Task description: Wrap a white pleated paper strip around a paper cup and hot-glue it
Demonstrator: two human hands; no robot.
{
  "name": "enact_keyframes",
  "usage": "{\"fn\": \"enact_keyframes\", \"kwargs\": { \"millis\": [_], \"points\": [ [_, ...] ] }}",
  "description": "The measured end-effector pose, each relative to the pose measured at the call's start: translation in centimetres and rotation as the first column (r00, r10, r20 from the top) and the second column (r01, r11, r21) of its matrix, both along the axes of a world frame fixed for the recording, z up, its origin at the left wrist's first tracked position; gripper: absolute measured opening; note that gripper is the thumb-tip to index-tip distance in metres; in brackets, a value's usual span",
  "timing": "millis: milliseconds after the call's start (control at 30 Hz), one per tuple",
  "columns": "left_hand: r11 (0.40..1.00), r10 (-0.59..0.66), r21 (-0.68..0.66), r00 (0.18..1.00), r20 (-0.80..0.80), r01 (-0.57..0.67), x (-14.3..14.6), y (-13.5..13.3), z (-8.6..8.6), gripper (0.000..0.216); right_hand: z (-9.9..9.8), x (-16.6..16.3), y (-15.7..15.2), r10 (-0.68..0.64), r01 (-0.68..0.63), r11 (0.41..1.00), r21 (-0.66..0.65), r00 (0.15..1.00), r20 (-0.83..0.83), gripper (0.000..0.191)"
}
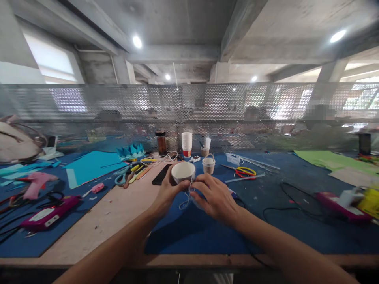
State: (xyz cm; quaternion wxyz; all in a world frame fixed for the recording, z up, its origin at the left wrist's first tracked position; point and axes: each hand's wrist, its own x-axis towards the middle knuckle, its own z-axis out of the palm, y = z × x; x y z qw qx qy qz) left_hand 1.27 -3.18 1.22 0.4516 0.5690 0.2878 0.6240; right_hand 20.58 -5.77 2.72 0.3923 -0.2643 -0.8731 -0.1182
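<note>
One cup (183, 172) is held up over the middle of the table (85, 232), in from the near edge. The left hand (166, 192) curls its grip around it, likely so it won't wobble. The right hand (213, 196) seems to pinch thin string (191, 182) at the cup's side, perhaps so it won't slip. Stacked cups (186, 142) stand near the far edge, maybe to leave room.

Craft workshop, bare concrete beams (242, 29) and ceiling lamps (137, 42) overhead, perforated screen (166, 100) along the table (77, 232), blurred people (109, 119) beyond it, glue gun (35, 183), scissors (247, 172), coloured sheets (94, 163) and power strips (50, 215) across the tabletop.
</note>
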Motion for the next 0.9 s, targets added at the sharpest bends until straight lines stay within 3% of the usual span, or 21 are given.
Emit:
{"fn": "enact_keyframes", "kwargs": {
  "millis": [133,333,533,600,667,700,800,900],
  "points": [
    [0.998,-0.061,-0.001,0.998,-0.022,0.061,-0.1,0.2,-0.7,0.061,-0.1,-0.1,0.2,-0.050,0.049,0.999,0.019,0.997,0.057,0.022],
    [0.996,-0.087,0.014,0.995,-0.055,0.088,0.0,0.4,-0.7,0.071,-0.3,0.0,0.1,-0.063,0.064,0.998,-0.011,0.995,0.081,0.025],
    [0.997,-0.020,-0.074,1.000,-0.011,0.019,0.0,0.1,-0.1,0.052,0.5,0.3,0.3,0.045,-0.060,0.976,-0.211,0.996,-0.074,0.024],
    [0.994,0.003,-0.105,1.000,0.019,-0.001,-0.1,0.3,0.0,0.052,1.4,1.2,1.1,-0.025,-0.012,0.959,-0.282,0.992,-0.125,0.020],
    [0.992,-0.005,-0.126,0.999,0.033,0.009,-0.3,0.5,0.1,0.053,2.2,2.7,2.2,-0.242,0.211,0.907,-0.365,0.969,-0.040,0.021],
    [0.991,0.002,-0.132,0.999,0.040,0.004,-0.3,0.6,0.1,0.055,2.4,3.6,2.8,-0.365,0.357,0.841,-0.407,0.929,0.061,0.021],
    [0.990,-0.001,-0.138,0.999,0.042,0.007,-0.4,0.6,0.1,0.058,2.2,6.3,4.4,-0.475,0.509,0.727,-0.461,0.858,0.198,0.024],
    [0.993,-0.020,-0.118,0.999,0.037,0.024,-0.2,0.5,0.3,0.057,0.8,8.1,5.6,-0.505,0.604,0.616,-0.505,0.795,0.336,0.027]
  ]
}}
